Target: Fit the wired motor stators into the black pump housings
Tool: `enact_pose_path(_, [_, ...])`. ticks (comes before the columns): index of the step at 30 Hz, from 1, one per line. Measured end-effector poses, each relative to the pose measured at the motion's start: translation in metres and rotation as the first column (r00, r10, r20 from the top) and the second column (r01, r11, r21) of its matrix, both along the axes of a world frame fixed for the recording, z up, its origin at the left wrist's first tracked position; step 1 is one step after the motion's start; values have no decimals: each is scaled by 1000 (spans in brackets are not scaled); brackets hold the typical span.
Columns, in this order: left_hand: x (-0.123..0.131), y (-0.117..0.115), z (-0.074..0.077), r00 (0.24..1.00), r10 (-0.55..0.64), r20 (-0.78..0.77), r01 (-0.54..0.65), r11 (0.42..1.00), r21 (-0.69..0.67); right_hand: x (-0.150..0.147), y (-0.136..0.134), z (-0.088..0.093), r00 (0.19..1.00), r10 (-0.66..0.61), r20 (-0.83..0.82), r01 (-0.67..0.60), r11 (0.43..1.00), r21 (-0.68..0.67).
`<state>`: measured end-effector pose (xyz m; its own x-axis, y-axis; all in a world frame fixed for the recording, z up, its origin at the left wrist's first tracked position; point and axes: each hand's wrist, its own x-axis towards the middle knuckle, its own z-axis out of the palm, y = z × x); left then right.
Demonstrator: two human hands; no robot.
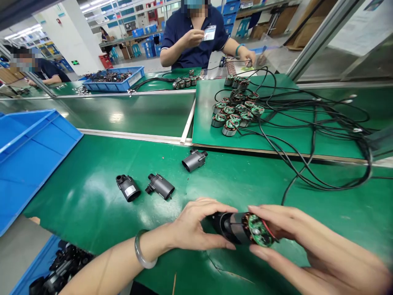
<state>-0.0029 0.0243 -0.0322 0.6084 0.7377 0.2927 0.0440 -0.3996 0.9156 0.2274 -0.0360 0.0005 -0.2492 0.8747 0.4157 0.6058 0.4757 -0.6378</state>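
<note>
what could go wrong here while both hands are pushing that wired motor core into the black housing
1. The right hand presses near the green circuit board; fingertip force there might stress the board or its red wires.
2. The black cable trails from the part toward a tangled heap; a pull may snag it and drag the motor cores on the mat.
3. The left hand grips the black housing above the table; a slip might knock it into the three loose housings.

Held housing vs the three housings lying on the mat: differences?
The held housing is gripped by left hand and right hand, with a stator at its open end. The loose housings lie untouched, open ends empty. All share the dark cylindrical body.
</note>
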Motion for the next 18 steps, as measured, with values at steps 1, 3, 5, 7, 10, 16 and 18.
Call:
enact_pose_path(1, [0,0,-1,1000,-1,10,1,1000,21,-3,2,-2,1000,10,29,-10,1000,20])
enact_pose_path(3, [-1,1,-5,1000,-15,24,14,999,43,-8,3,-8,999,24,30,-24,1000,4])
enact_pose_path(5, [-1,1,-7,999,-23,29,21,998,67,-10,2,-13,999,36,20,-36,999,-17])
enact_pose_path(7, [-2,1,-9,999,-24,32,21,995,93,-12,1,-16,997,65,36,-64,998,-16])
enact_pose_path(10, [-2,1,-10,1000,-18,9,17,995,102,-15,6,-11,993,81,85,-82,997,13])
enact_pose_path(16, [-2,-2,-7,998,-51,-29,54,989,135,-8,12,-1,978,155,142,-158,987,9])
enact_pose_path(18, [-1,-2,-6,997,-72,-27,75,986,147,-3,9,-5,965,168,200,-172,985,1])
